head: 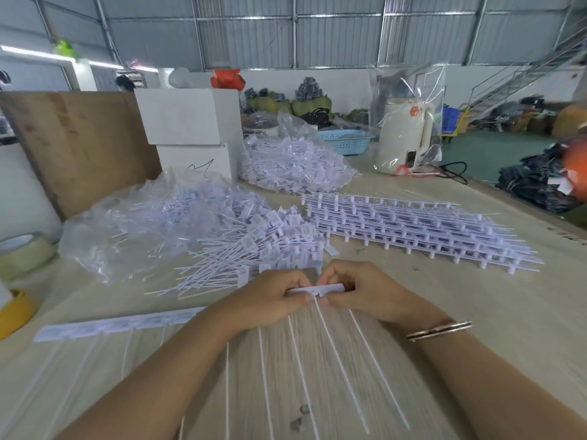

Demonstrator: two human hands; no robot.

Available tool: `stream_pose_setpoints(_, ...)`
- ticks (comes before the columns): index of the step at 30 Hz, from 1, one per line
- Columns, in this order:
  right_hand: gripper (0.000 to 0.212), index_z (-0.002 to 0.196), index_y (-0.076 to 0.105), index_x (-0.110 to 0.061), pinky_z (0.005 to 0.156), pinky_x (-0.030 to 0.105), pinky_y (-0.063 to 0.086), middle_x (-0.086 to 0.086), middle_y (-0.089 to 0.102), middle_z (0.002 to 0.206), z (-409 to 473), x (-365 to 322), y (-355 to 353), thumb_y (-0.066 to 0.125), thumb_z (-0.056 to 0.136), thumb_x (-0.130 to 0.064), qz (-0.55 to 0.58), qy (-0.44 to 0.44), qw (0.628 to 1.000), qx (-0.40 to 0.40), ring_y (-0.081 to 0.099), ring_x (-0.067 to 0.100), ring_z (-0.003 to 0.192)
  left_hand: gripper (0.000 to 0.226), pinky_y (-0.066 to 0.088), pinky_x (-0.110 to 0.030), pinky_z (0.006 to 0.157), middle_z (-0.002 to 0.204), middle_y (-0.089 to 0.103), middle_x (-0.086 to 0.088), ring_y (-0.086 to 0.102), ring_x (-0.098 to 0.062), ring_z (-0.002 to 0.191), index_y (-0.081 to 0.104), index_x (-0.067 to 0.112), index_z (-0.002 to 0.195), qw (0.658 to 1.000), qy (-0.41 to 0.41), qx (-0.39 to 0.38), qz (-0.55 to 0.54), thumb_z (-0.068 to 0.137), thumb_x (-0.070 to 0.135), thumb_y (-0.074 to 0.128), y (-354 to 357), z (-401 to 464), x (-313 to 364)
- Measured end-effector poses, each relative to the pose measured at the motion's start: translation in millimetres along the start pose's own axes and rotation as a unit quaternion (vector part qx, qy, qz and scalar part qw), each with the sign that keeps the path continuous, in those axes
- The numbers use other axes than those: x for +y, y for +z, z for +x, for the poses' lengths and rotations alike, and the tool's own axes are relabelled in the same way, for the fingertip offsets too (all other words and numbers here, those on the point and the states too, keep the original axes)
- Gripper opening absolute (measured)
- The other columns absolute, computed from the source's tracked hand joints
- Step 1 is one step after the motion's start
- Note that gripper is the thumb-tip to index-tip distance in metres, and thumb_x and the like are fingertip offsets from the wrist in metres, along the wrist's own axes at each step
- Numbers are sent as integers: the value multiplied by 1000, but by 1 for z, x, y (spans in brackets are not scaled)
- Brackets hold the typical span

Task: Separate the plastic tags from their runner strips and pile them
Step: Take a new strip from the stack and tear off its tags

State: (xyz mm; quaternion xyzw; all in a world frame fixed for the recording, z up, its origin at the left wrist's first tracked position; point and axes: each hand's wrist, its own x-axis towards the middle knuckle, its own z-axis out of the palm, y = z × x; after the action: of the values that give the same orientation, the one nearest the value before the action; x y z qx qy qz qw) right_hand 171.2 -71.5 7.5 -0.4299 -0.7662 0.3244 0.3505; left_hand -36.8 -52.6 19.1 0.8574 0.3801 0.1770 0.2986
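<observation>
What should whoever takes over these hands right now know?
Left hand and right hand both pinch one tag strip at its right end; its tails trail toward the body.
Loose tags are piled just beyond the hands, spilling from a clear bag.
A stack of whole strips waits far right.
Left: finish this strip, then the stack.

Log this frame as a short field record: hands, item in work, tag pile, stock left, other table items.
left hand: left hand pinches the runner strip
right hand: right hand pinches the same strip's right end
item in work: strip lies crosswise, thin tails pointing toward the person
tag pile: loose tags heaped just beyond the hands
stock left: stacked uncut strips at right
other items: bagged tags, tape roll, white boxes, kettle in clear plastic
surface: wooden table
</observation>
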Motion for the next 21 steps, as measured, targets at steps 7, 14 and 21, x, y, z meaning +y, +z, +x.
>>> stream_pose_setpoints(7, 12, 77, 72, -27, 58, 16, 42, -6, 64, 65, 1, 1, 1, 75, 76, -15, 37, 15, 999, -2, 52, 4, 58, 5, 51, -31, 86, 79, 68, 15, 66, -4, 84, 62, 28, 92, 998, 20, -29, -60, 93, 27, 57, -3, -3, -3)
stream_pose_setpoints(14, 14, 75, 73, -12, 59, 16, 45, 0, 68, 69, 1, 2, -4, 67, 84, -21, 68, 43, 997, -19, 55, 7, 57, 7, 49, -33, 89, 86, 71, 14, 67, -4, 89, 61, 28, 94, 995, 13, -23, -91, 89, 23, 63, -2, -1, -3)
stream_pose_setpoints(21, 23, 73, 68, -14, 55, 16, 39, 0, 69, 72, -1, -2, -5, 64, 79, -35, 117, 44, 991, -36, 48, 8, 55, 9, 50, -35, 91, 89, 72, 7, 68, -10, 89, 60, 26, 94, 991, 6, -39, -131, 89, 19, 63, -4, 1, -5)
